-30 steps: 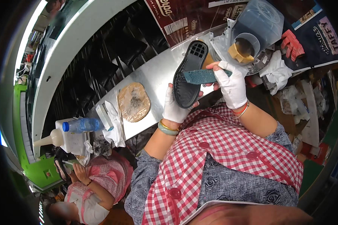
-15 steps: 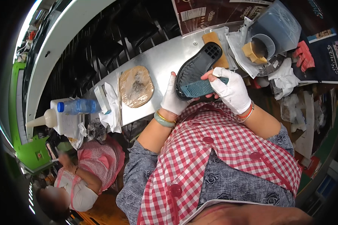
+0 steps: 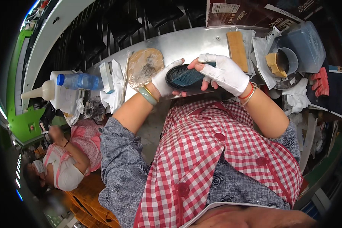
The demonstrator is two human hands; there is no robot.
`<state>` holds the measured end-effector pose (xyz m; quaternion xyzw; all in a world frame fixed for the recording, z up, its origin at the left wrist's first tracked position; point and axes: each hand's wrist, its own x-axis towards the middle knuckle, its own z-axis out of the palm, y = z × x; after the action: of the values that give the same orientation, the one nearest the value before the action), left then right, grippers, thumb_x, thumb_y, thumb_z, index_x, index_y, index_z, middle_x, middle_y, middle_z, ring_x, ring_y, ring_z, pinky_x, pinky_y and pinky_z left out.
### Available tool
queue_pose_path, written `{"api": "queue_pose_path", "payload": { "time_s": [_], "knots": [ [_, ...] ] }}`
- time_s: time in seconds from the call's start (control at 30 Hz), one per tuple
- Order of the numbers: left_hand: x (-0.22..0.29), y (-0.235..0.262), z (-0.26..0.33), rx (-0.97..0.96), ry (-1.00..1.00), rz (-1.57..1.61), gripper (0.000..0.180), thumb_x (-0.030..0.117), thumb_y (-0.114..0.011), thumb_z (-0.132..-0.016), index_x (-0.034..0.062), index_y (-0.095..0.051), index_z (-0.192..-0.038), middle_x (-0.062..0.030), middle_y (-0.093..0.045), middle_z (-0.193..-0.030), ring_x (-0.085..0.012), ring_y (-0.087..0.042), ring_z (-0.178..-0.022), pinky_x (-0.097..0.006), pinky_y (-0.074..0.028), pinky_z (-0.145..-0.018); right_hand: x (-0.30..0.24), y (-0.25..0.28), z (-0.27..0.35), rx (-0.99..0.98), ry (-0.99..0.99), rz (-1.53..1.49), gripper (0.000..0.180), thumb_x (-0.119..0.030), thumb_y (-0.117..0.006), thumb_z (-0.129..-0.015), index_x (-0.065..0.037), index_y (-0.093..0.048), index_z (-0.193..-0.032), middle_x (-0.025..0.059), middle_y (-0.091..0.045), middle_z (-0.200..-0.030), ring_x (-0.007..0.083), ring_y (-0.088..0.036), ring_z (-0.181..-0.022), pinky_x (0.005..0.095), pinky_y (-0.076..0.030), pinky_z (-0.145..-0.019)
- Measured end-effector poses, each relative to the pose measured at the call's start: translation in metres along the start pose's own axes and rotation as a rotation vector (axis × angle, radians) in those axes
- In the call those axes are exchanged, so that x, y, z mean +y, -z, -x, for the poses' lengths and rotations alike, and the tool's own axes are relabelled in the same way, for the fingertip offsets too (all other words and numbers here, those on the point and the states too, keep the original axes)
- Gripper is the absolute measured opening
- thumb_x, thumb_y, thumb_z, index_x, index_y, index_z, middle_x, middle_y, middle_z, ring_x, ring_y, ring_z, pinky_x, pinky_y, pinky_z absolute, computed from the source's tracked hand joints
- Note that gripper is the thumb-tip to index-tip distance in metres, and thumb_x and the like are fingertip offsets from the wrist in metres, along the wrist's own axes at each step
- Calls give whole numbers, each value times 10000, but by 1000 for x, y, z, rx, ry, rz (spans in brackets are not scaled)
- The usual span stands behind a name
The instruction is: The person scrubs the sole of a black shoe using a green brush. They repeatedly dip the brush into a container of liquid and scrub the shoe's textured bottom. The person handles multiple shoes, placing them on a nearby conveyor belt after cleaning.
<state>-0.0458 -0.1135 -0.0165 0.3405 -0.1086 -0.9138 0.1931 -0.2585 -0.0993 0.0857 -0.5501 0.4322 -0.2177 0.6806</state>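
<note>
A black shoe sole is tilted up in front of my apron, its rounded end toward my left. My left hand, in a white fingerless glove, grips that end, with fingertips under the lower edge. Lying within the sole's rim is a flat teal piece with a dotted, textured surface. My right hand, gloved the same way, pinches the teal piece's right end between thumb and fingers. The other end of the sole is hidden behind my right hand.
On the metal bench lie a film-wrapped tan disc and a tan block. A cup with a yellow sponge stands at right. A water bottle and white squeeze bottle are at left. Another person sits at lower left.
Both hands have lowered and tilted the sole, so its far end no longer shows. The teal piece now sits deeper inside the sole's rim. The view has shifted, moving the bench items.
</note>
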Motion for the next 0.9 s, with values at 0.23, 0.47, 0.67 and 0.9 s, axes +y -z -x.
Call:
{"api": "queue_pose_path", "payload": {
  "time_s": [0.23,0.47,0.67,0.9],
  "knots": [
    [32,-18,19,64,57,-321,509,498,-398,-900,32,-571,-1007,-121,-658,-765,-258,-600,-451,-235,-336,-268,-4,1,-8,66,58,43,329,-367,-539,-886,-84,-652,-1008,44,-627,-637,40,-473,-473,175,-364,-464],
    [50,-25,16,169,128,-392,514,495,-431,-885,15,-591,-979,-130,-653,-710,-238,-582,-415,-236,-364,-284,-3,15,-10,64,33,48,315,-344,-538,-888,-70,-657,-987,35,-620,-707,51,-520,-526,178,-381,-477],
    [64,-36,16,135,182,-398,562,499,-411,-890,-34,-579,-954,-182,-621,-644,-254,-570,-391,-248,-354,-260,-9,21,-4,91,9,75,312,-334,-558,-880,-52,-664,-962,27,-628,-768,57,-558,-572,176,-382,-482],
    [72,-40,10,148,241,-459,596,519,-412,-881,-48,-593,-910,-184,-610,-592,-248,-578,-391,-245,-384,-264,-7,31,6,72,25,65,309,-334,-565,-876,-59,-662,-977,32,-630,-740,54,-542,-560,177,-384,-487]
  ]
}}
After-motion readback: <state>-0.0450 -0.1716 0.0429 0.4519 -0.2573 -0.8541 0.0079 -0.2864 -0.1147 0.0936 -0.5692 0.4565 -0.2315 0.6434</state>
